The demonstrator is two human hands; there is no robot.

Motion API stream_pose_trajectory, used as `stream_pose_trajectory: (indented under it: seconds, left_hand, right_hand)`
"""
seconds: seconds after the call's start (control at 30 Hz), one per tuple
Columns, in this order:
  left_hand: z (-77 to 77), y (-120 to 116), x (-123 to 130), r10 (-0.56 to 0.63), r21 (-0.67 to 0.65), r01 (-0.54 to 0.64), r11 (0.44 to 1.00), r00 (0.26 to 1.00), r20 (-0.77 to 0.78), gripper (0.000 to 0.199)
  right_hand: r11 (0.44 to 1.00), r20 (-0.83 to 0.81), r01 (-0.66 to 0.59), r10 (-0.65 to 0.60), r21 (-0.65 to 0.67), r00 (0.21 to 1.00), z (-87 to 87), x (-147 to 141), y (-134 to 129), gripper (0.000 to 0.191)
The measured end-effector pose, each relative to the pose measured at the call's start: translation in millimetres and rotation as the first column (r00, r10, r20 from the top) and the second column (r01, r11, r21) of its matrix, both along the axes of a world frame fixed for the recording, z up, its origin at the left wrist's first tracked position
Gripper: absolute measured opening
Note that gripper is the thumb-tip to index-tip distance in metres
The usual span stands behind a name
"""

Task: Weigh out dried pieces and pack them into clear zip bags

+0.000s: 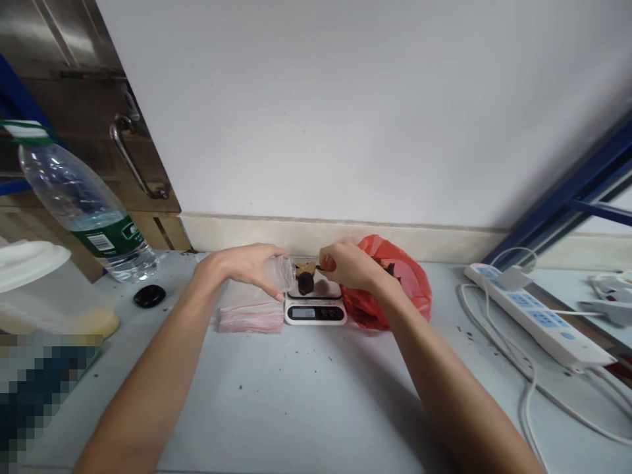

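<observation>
A small white digital scale (316, 316) with a lit display stands near the wall. On its plate lie a round dark brown piece (305, 283) and a tan piece (305, 268); I cannot tell what they are. Just left of the plate, my left hand (254, 266) holds a clear plastic bag (280, 273) between thumb and fingers. Over the plate's right side, my right hand (345, 264) pinches a small dark piece (320, 268), partly hidden by the fingers. A stack of clear zip bags (251, 317) with pinkish edges lies under my left hand.
Right of the scale sits an open red plastic bag (415, 289) with dark pieces inside. A white power strip (538, 316) and cables lie further right. At left stand a large water bottle (93, 210), a lidded tub (44, 289) and a black oval object (149, 296).
</observation>
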State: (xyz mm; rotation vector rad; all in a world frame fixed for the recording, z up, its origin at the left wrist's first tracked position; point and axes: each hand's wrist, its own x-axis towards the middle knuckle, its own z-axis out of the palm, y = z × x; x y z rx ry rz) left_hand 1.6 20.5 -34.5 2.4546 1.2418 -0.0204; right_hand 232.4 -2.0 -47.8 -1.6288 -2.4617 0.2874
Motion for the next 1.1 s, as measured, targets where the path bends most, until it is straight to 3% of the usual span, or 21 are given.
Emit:
stream_pose_trajectory:
  seconds: [0.07, 0.17, 0.27, 0.4, 0.53, 0.67, 0.8, 0.97, 1.1]
  left_hand:
    - [-1.4, 1, 0, -0.016, 0.000, 0.016, 1.000, 1.000, 0.019, 0.092]
    - [-0.5, 1, 0, -0.005, 0.006, 0.004, 1.000, 0.999, 0.035, 0.093]
    - [4.1, 0, -3, 0.043, 0.013, -0.043, 0.999, 0.999, 0.034, 0.096]
    - [11.0, -4, -10, 0.083, 0.027, -0.084, 0.996, 0.996, 0.011, 0.092]
    - [13.0, -6, -14, 0.134, 0.010, -0.134, 0.991, 0.991, -0.030, 0.096]
    - [9.8, -4, -14, 0.129, -0.001, -0.129, 0.992, 0.991, -0.041, 0.095]
    - [6.7, -2, -11, 0.129, -0.019, -0.130, 0.991, 0.990, -0.055, 0.096]
    - [5.8, -2, -7, 0.118, -0.025, -0.121, 0.992, 0.990, -0.081, 0.099]
    - [4.9, -2, -7, 0.073, 0.008, -0.073, 0.997, 0.997, -0.040, 0.091]
  right_hand:
    - [0.994, -0.136, -0.099, 0.105, 0.049, 0.985, 3.8, -3, -4, 0.014]
    - [0.965, -0.354, -0.232, 0.261, 0.123, 0.898, 5.2, -10, -7, 0.013]
    - [0.962, -0.482, -0.219, 0.270, 0.160, 0.833, -2.3, -14, -2, 0.004]
    - [0.988, -0.377, -0.087, 0.128, 0.125, 0.917, -20.2, -13, 10, 0.021]
    - [0.986, -0.228, -0.165, 0.167, 0.027, 0.959, -32.3, -14, 16, 0.041]
    - [0.986, -0.215, -0.134, 0.110, -0.097, 0.970, -32.6, -16, 15, 0.031]
    - [0.987, -0.239, -0.026, -0.012, -0.156, 0.971, -29.9, -12, 15, 0.038]
    - [0.984, -0.307, -0.054, -0.001, -0.172, 0.952, -31.8, -3, 20, 0.034]
    - [0.983, -0.407, -0.102, 0.030, -0.156, 0.913, -31.1, 1, 21, 0.029]
